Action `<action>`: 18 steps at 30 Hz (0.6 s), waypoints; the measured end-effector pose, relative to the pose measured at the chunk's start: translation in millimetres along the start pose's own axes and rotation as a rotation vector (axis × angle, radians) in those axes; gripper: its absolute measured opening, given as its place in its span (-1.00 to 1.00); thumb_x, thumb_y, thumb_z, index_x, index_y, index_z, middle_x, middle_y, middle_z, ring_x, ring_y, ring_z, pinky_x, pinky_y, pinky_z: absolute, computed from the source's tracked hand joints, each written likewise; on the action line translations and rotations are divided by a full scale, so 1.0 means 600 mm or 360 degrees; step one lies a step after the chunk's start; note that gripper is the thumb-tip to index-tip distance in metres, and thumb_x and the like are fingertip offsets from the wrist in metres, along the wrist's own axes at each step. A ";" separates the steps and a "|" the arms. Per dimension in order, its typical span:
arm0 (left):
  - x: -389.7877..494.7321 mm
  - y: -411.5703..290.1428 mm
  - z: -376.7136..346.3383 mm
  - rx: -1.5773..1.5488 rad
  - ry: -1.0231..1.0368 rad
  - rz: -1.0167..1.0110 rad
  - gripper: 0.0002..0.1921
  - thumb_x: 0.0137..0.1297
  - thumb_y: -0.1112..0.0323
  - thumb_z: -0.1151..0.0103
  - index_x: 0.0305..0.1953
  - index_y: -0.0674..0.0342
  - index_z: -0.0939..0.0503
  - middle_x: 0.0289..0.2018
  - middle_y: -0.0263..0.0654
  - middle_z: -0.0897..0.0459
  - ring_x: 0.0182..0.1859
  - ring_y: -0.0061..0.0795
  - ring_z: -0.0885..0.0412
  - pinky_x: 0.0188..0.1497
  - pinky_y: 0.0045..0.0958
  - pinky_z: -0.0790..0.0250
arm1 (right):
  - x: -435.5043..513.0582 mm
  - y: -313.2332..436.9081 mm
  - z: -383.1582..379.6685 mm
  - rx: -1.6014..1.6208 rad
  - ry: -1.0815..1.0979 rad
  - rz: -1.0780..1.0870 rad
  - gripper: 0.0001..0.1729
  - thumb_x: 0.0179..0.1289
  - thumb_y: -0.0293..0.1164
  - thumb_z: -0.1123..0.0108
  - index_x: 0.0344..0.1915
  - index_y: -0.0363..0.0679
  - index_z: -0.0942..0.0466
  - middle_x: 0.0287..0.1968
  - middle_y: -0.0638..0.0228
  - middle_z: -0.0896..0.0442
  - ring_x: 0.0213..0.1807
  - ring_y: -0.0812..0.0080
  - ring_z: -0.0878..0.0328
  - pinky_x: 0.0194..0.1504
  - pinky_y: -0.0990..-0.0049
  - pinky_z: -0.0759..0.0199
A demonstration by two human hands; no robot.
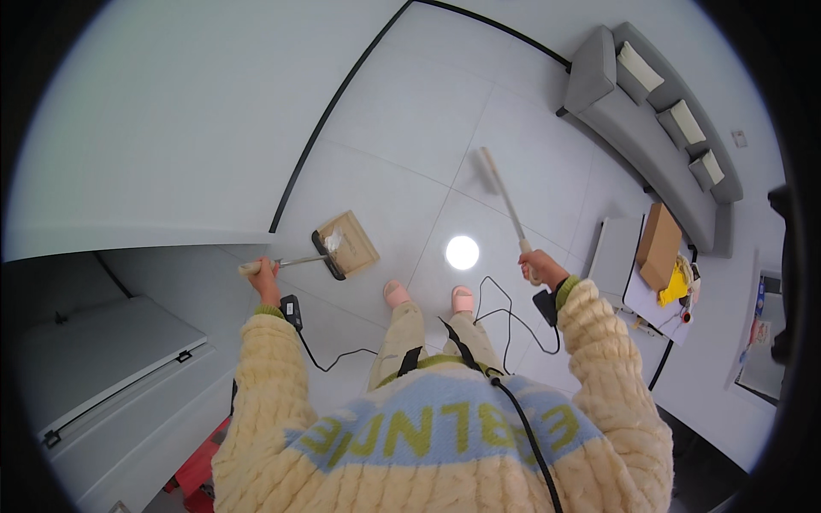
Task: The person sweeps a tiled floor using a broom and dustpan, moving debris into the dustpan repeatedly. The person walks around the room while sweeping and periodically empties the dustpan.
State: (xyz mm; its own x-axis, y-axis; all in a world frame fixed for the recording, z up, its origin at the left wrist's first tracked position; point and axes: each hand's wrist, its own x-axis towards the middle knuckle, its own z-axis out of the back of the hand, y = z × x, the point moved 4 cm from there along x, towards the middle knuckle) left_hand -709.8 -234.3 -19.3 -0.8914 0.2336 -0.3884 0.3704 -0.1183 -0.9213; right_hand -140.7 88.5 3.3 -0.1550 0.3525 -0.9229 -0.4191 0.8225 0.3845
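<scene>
My left hand [264, 281] grips the handle of a long-handled dustpan [356, 240]. The pan is beige with a dark rear edge, and it sits on the tiled floor to the front left of my feet. Some crumpled whitish litter [333, 240] lies inside it. In my right hand [541, 267] is the pale handle of a broom [507, 192], which stretches forward over the floor. The broom's head is blurred and appears narrow from above, apart from the dustpan.
A grey sofa [641, 138] with cushions lines the wall at the right. Nearer stands a table [648, 306] bearing a cardboard box [659, 247] and a yellow cloth [673, 286]. Black cables [511, 314] hang beside my legs. A white cabinet [128, 359] is at the left.
</scene>
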 end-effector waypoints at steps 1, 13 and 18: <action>-0.017 0.001 0.027 0.0020 -0.0022 -0.0002 -0.84 -0.02 0.44 -0.05 -0.36 0.23 -0.35 -0.33 -0.32 -0.36 -0.29 -0.56 -0.38 -0.30 -0.55 -0.43 | 0.007 -0.021 0.019 -0.0013 -0.0092 0.0013 -0.87 -0.12 -0.56 0.00 -0.65 -0.27 -0.25 -0.78 0.37 -0.27 -0.81 0.49 -0.22 -0.75 0.53 -0.17; 0.116 0.007 -0.054 0.0205 -0.0083 0.0167 -0.84 -0.07 0.45 -0.08 -0.39 0.19 -0.38 -0.33 -0.31 -0.38 -0.28 -0.48 -0.40 -0.38 -0.48 -0.46 | 0.131 0.013 -0.077 -0.1575 0.0556 0.1301 -0.89 -0.16 -0.43 -0.07 -0.51 -0.17 -0.45 -0.59 0.33 -0.47 -0.52 0.41 -0.41 -0.43 0.52 -0.28; 0.106 0.000 -0.032 0.0284 -0.0010 0.0143 -0.85 -0.03 0.41 -0.05 -0.37 0.18 -0.36 -0.33 -0.33 -0.37 -0.30 -0.54 -0.37 -0.37 -0.47 -0.44 | 0.054 -0.120 -0.183 -0.0873 0.0802 0.0143 -0.88 -0.20 -0.52 -0.09 -0.53 -0.25 -0.39 -0.59 0.32 -0.46 -0.55 0.41 -0.41 -0.46 0.49 -0.33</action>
State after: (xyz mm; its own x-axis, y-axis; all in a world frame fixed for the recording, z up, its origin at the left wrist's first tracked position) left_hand -761.4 -201.2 -44.2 -0.8588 0.2082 -0.4681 0.3968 -0.3074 -0.8649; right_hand -213.7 -8.5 -56.8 -0.5452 0.0522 -0.8367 -0.7509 0.4133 0.5151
